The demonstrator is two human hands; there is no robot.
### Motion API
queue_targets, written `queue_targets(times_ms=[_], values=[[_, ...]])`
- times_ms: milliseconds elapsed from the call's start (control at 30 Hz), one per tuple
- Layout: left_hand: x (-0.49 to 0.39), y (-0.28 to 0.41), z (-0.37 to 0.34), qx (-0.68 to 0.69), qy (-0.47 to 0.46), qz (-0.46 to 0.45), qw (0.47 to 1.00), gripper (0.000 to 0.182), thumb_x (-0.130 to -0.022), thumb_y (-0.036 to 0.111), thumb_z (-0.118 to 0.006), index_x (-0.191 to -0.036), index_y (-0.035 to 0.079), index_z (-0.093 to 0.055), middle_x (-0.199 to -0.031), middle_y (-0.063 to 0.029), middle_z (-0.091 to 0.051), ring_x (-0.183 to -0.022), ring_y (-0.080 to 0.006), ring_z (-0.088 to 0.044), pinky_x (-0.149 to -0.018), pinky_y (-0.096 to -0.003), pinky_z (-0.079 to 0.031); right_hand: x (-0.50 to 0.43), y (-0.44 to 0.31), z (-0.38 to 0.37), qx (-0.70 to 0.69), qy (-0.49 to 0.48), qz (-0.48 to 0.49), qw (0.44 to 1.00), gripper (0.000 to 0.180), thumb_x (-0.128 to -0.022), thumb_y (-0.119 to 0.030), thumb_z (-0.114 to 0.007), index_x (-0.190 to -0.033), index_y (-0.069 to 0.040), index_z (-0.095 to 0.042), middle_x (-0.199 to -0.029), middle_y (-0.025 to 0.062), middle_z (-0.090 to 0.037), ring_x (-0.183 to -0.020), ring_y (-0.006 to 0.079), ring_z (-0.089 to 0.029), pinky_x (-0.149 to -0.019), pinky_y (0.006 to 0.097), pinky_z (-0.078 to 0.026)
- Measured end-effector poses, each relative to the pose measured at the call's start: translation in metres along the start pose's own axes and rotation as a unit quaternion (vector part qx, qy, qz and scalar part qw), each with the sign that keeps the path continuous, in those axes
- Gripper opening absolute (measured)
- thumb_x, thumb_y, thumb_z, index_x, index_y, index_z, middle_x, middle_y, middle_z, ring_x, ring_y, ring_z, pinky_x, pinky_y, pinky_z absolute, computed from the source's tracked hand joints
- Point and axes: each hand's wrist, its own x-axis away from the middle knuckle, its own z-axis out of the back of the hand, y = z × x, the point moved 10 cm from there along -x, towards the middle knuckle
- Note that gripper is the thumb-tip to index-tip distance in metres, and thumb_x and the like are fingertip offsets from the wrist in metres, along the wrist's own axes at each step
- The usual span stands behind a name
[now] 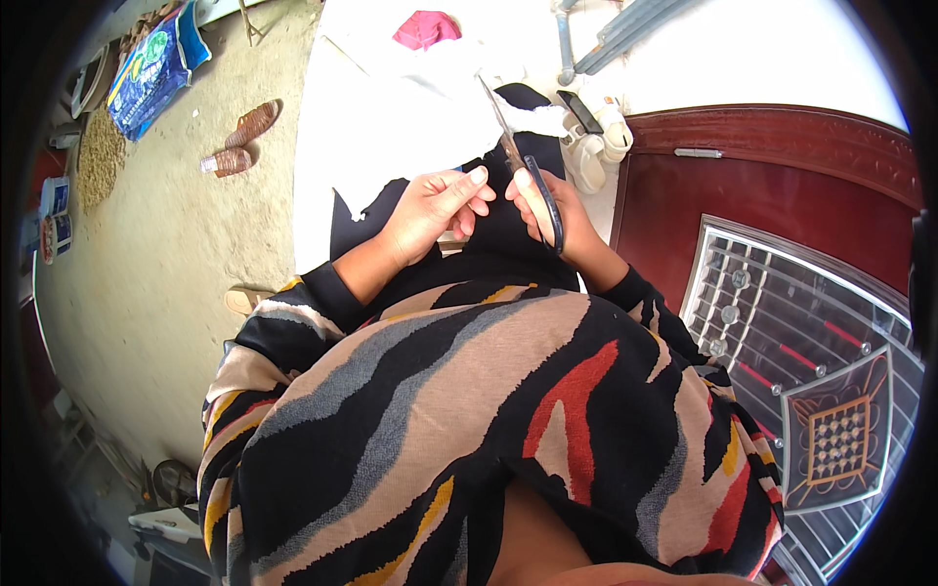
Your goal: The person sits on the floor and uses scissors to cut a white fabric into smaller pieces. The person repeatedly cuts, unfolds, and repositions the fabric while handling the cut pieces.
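My right hand (563,209) grips a pair of scissors (542,187) by its black handles. The narrow metal blades point away from me, up over the white cloth, and look nearly closed. Beside it, to the left, my left hand (440,205) is curled, its thumb against the bent index finger. I see nothing between those fingertips, though a fine thread would not show. Ahead of both hands a bright white cloth (396,110) spreads over my dark trousers (366,212); glare hides its folds. One ragged corner hangs by my left wrist.
A pink cloth (427,29) lies at the far side. To the right, a phone (580,111) rests on pale shoes (586,161) near a dark red door (777,176). Brown slippers (253,124), a blue printed sack (150,73) and a grain-like heap (101,157) are on the left floor.
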Motion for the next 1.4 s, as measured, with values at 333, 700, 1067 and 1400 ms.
queue_targets(times_ms=[333,700,1067,1400], values=[[-0.025,0.001,0.013,0.291,0.120,0.000,0.949,0.037,-0.083,0.035,-0.065,-0.098,0.003,-0.052,-0.079,-0.0040,-0.052,-0.061,-0.0103,-0.045,-0.057,-0.0227,-0.039,0.000,0.001,-0.002,0.035,0.022,0.047,0.998,0.033,-0.089,-0.041,-0.054,-0.083,-0.008,-0.054,-0.055,-0.0080,-0.037,-0.040,0.0004,-0.031,-0.037,0.0171,-0.024],[-0.035,-0.004,0.012,0.303,0.071,-0.024,0.950,0.012,-0.080,0.009,-0.066,-0.083,0.001,-0.058,-0.066,0.0009,-0.048,-0.057,-0.0078,-0.041,-0.054,-0.0225,-0.035,0.009,0.014,-0.008,0.043,-0.034,-0.043,0.998,0.037,-0.092,-0.043,-0.047,-0.095,-0.007,-0.053,-0.065,-0.0048,-0.042,-0.053,0.0031,-0.041,-0.045,0.0183,-0.033],[-0.037,-0.002,0.007,0.288,0.029,-0.032,0.957,0.010,-0.080,0.008,-0.064,-0.076,0.005,-0.055,-0.064,0.0017,-0.046,-0.055,-0.0069,-0.038,-0.054,-0.0224,-0.032,0.027,0.015,-0.016,-0.019,-0.070,-0.058,0.996,0.050,-0.093,-0.048,-0.037,-0.108,-0.003,-0.053,-0.084,0.0012,-0.048,-0.074,0.0081,-0.047,-0.062,0.0208,-0.043],[-0.038,-0.004,0.011,0.308,0.046,-0.042,0.949,0.006,-0.077,0.001,-0.060,-0.075,0.004,-0.056,-0.063,0.0000,-0.049,-0.051,-0.0082,-0.040,-0.051,-0.0234,-0.034,0.034,0.016,-0.017,-0.031,-0.066,-0.063,0.995,0.052,-0.095,-0.048,-0.032,-0.111,-0.003,-0.052,-0.085,0.0012,-0.049,-0.063,0.0064,-0.041,-0.056,0.0193,-0.037]])
